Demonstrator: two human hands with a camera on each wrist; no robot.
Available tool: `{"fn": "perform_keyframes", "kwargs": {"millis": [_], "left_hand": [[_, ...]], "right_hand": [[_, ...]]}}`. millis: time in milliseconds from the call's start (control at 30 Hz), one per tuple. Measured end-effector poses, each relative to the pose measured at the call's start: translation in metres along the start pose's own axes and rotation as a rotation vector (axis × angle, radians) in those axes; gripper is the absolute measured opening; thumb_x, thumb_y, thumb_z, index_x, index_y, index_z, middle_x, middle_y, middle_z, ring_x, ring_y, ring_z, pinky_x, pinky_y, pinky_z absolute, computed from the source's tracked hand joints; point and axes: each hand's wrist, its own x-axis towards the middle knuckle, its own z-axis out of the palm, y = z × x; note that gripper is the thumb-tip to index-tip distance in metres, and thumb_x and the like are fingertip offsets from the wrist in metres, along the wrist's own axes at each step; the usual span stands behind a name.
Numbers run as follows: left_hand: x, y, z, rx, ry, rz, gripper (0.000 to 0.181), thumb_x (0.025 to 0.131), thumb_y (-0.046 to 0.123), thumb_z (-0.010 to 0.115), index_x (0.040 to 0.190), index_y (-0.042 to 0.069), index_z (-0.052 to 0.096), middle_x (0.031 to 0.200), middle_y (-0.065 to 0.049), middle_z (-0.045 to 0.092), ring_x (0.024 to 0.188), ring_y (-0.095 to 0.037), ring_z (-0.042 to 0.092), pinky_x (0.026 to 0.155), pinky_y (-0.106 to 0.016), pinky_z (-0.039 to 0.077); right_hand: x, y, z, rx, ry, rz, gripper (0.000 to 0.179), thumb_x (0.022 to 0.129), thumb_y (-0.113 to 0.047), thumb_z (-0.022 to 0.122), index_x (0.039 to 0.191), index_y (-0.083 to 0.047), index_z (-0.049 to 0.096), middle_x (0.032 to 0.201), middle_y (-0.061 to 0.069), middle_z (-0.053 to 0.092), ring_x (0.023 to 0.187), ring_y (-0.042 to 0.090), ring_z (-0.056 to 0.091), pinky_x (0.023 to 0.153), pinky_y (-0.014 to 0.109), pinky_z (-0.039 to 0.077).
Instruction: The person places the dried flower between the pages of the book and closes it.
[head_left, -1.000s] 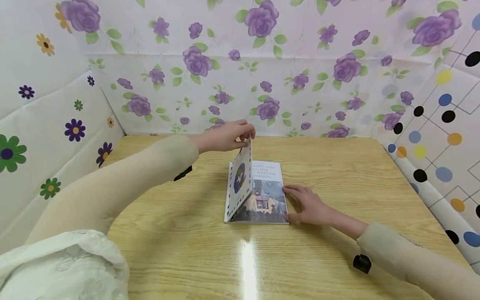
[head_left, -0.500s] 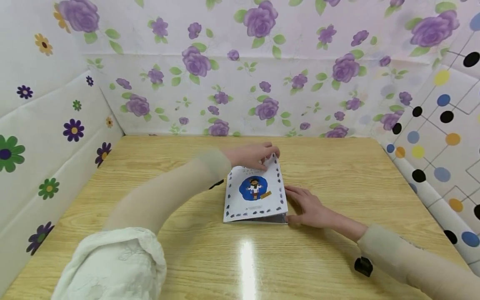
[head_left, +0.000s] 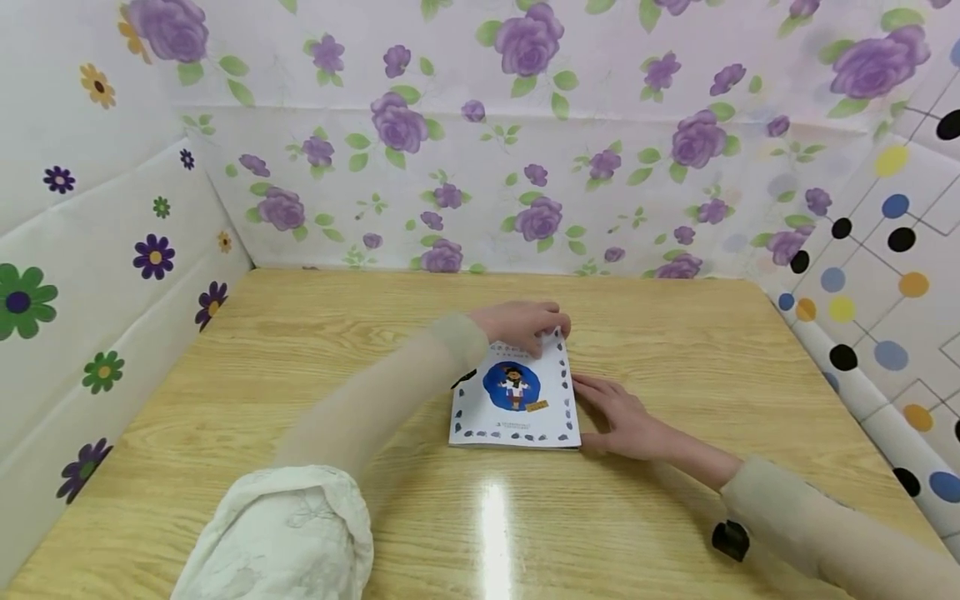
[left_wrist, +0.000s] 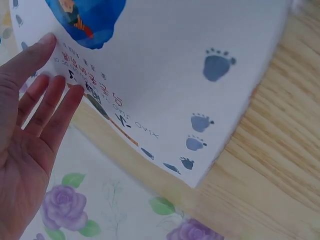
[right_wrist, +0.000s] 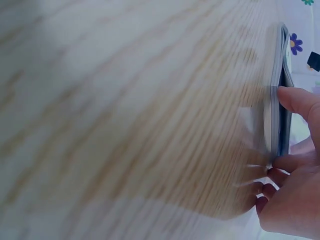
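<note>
A picture book (head_left: 551,375) lies on the wooden table (head_left: 420,533), its white front cover turned up. The cover has a blue patch with a small figure and a border of dark footprints. My left hand (head_left: 519,325) reaches across the book's top and holds the cover near its far right corner, thumb on the face and fingers at the top edge, hiding part of the title. Beside the right edge, my right hand (head_left: 626,423) touches the book with fingers spread apart. A narrow gap shows between the pages in the right wrist view.
A flowered cloth wall (head_left: 465,192) stands behind the table. Another flower-printed wall (head_left: 112,250) rises at the left, and a dotted one (head_left: 877,350) at the right. Light reflects off the tabletop in front of the book.
The cover was upright over an open illustrated page and has swung right and down onto the book, carried by my left hand. My right hand stays at the right edge.
</note>
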Motion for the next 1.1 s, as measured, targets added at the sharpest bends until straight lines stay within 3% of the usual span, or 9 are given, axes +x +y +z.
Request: {"fn": "perform_keyframes", "kwargs": {"millis": [167,433,700,900,1100], "left_hand": [[0.0029,-0.0007,-0.0003,0.006,-0.025,0.024,0.049,0.092,0.02,0.07,0.138,0.028,0.057,0.126,0.001,0.055,0.11,-0.015,0.055,0.097,-0.031,0.046],[0.0088,-0.0025,-0.0004,-0.009,-0.081,-0.008,0.051,0.093,0.02,0.069,0.14,0.035,0.056,0.134,-0.001,0.051,0.104,-0.016,0.051,0.091,-0.029,0.045],[0.0099,-0.0033,-0.0007,-0.025,-0.093,-0.011,0.052,0.093,0.018,0.067,0.14,0.036,0.055,0.136,-0.002,0.049,0.102,-0.016,0.049,0.088,-0.028,0.043],[0.0097,-0.0052,0.0018,-0.034,-0.087,-0.019,0.052,0.094,0.02,0.067,0.141,0.038,0.054,0.134,0.0,0.049,0.102,-0.016,0.049,0.089,-0.028,0.043],[0.0089,-0.0086,0.0034,-0.03,-0.078,-0.012,0.052,0.094,0.021,0.067,0.142,0.036,0.053,0.138,-0.001,0.049,0.104,-0.016,0.05,0.092,-0.029,0.044]], "right_hand": [[-0.0015,0.0006,-0.0013,0.023,-0.008,-0.007,0.082,0.088,-0.035,0.074,0.153,-0.004,0.035,0.159,0.02,0.032,0.144,0.048,0.028,0.109,0.073,0.024],[0.0011,-0.0011,-0.0045,0.06,-0.006,-0.02,0.084,0.082,-0.027,0.079,0.15,0.001,0.038,0.156,0.024,0.035,0.142,0.049,0.032,0.114,0.067,0.025],[0.001,-0.0053,-0.0053,0.121,-0.023,0.041,0.079,0.085,-0.025,0.072,0.151,-0.001,0.035,0.157,0.024,0.035,0.145,0.047,0.029,0.116,0.065,0.023],[-0.0001,-0.0068,-0.0043,0.048,0.005,-0.019,0.078,0.086,-0.03,0.075,0.149,-0.002,0.04,0.154,0.024,0.039,0.141,0.048,0.034,0.111,0.067,0.03],[0.0005,-0.0079,-0.0042,0.036,0.009,-0.029,0.078,0.085,-0.026,0.075,0.15,-0.001,0.039,0.154,0.025,0.037,0.141,0.048,0.034,0.111,0.067,0.031]]}}
